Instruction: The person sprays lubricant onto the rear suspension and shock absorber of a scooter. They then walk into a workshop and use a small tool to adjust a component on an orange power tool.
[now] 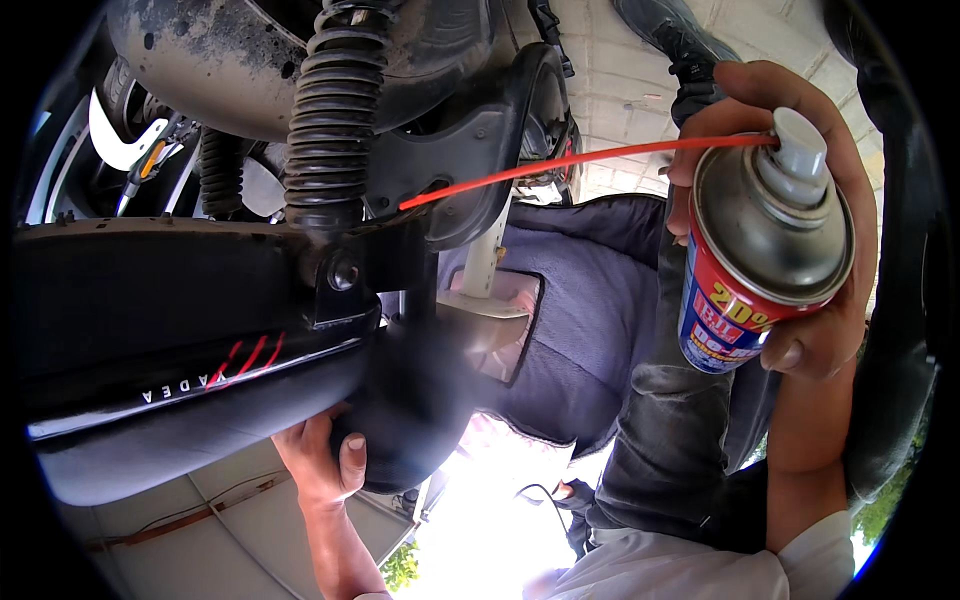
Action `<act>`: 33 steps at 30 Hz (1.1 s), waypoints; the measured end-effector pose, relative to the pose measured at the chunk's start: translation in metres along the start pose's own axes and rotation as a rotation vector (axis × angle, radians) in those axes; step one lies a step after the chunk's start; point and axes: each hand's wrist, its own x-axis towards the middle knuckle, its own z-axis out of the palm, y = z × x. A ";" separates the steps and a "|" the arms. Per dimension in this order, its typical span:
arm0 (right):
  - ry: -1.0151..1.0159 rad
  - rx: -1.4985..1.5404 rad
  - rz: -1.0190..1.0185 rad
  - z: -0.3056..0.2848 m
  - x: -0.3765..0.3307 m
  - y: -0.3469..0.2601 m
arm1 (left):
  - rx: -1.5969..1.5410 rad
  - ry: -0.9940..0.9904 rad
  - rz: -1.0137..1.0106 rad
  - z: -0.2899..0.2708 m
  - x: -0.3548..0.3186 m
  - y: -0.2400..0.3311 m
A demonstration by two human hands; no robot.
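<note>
Red, thin plastic straw (590,158) could kink if the right hand (850,300), gripping its silver-domed metal can (775,235), jabs the black ribbed spring (336,130); whether the left hand (325,465) grips is unclear.

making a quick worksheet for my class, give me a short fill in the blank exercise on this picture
The spray can is in the person's ____ hand.
A thin straw coloured ____ sticks out of its nozzle.
The other hand touches a rounded part coloured ____.
Missing words: right; red; black.
</note>
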 end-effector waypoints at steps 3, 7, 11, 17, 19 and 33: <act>0.012 0.043 0.028 0.002 0.005 -0.007 | -0.030 -0.010 -0.006 -0.006 -0.008 0.003; 0.040 0.021 0.009 0.007 0.000 -0.009 | -0.036 -0.013 -0.006 -0.006 -0.004 0.011; 0.035 0.002 -0.071 0.011 -0.001 -0.014 | -0.116 0.011 0.006 0.003 0.002 0.006; -0.027 0.155 -0.379 0.050 -0.017 -0.035 | -0.019 0.002 0.052 -0.007 0.007 0.010; -0.039 0.044 -0.334 0.051 -0.028 -0.062 | -0.022 0.019 0.030 -0.005 0.000 0.011; -0.221 -0.414 -0.117 0.067 -0.070 -0.175 | -0.139 0.883 0.033 0.065 -0.002 -0.003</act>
